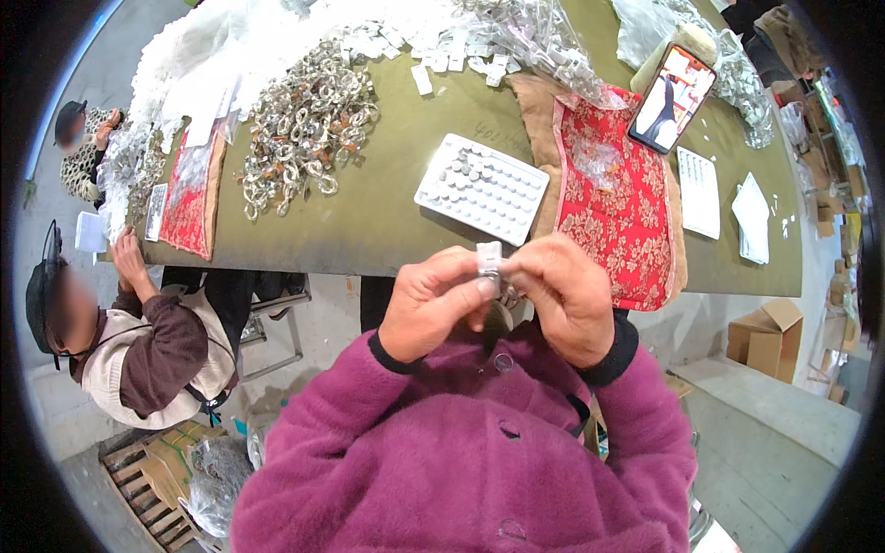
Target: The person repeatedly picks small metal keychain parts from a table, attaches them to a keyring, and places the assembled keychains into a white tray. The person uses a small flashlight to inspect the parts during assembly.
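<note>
In front of my chest, at the table's near edge, both hands meet on a small whitish piece point(489, 258), which looks like a little plastic case or tag. My left hand point(426, 302) pinches it between thumb and fingers. From the other side, my right hand point(567, 293) has its thumb and fingertips closed at the piece's edge. Something metallic shows partly below the fingers, too small to make out. Just beyond my hands lies a white tray point(516, 198) with rows of round pockets. Several silvery discs point(464, 170) are heaped on its left part.
A pile of ring-shaped pieces point(309, 124) lies left on the green table point(396, 170), below white tags point(452, 57) and plastic bags point(212, 46). Rightward are a red floral cloth point(613, 240), a propped phone point(671, 100) and a white card point(698, 194). Another person point(138, 350) works at left.
</note>
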`<state>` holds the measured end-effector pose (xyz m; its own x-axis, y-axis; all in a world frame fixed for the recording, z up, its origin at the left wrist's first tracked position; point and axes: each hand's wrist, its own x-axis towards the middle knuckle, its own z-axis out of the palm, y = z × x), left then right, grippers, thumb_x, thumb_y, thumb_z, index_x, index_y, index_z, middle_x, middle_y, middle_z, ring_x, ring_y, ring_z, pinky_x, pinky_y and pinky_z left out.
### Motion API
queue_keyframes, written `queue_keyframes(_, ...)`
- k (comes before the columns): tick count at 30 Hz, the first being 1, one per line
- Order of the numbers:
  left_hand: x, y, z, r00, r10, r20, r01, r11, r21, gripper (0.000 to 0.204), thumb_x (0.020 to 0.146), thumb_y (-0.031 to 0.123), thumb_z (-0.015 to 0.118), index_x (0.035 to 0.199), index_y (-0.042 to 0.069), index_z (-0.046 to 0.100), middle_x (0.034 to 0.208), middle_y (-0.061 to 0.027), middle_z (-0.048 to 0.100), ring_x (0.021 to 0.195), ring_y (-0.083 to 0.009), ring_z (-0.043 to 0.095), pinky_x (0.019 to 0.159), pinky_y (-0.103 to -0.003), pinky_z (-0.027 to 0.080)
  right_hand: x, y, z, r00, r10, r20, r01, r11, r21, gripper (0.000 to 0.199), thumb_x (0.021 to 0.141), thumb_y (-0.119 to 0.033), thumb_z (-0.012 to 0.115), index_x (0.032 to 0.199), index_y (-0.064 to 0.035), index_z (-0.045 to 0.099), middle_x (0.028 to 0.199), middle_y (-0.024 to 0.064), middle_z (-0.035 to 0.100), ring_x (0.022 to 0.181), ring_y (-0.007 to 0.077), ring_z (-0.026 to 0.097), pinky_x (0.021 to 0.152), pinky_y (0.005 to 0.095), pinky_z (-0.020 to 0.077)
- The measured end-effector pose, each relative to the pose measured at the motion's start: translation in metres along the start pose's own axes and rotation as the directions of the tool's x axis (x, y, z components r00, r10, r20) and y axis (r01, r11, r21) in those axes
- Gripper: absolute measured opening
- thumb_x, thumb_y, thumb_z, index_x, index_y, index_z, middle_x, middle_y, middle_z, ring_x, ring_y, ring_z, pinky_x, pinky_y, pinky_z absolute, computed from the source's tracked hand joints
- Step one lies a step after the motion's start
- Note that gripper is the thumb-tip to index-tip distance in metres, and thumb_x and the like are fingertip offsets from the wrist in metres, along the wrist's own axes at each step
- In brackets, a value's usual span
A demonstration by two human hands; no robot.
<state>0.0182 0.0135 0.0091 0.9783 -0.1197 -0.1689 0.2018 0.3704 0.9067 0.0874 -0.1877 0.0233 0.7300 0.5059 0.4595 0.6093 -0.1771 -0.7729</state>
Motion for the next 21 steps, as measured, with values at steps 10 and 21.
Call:
queue_keyframes(10, 0.012, -0.014, -0.023, 0.985, -0.041, -0.168, 0.012, 0.985, -0.172, 0.028, 0.096, 0.000, 0.065, 0.122, -0.007, 0.069, 0.098, -0.0129, 0.074, 0.065, -0.0131, 0.061, 0.055, -0.027, 0.048, 0.081, 0.052, 0.019, 0.984, 0.016, 0.178, 0.091, 0.812, -0.577, 0.011, 0.092, -0.008, 0.074, 0.100, -0.0042, 0.067, 0.091, 0.0123, 0.060, 0.084, 0.0331, 0.066, 0.070, 0.0437, 0.0538)
queue_keyframes(21, 0.012, -0.017, -0.009, 0.967, 0.078, -0.241, -0.120, 0.979, -0.166, 0.037, 0.098, -0.006, 0.071, 0.135, -0.007, 0.065, 0.117, -0.0090, 0.070, 0.097, -0.0164, 0.072, 0.080, -0.031, 0.062, 0.041, 0.001, 0.003, 0.924, 0.351, 0.155, -0.357, 0.934, 0.015, 0.009, 0.100, -0.007, 0.069, 0.100, 0.0017, 0.067, 0.087, 0.0144, 0.067, 0.078, 0.0274, 0.069, 0.070, 0.0377, 0.0531)
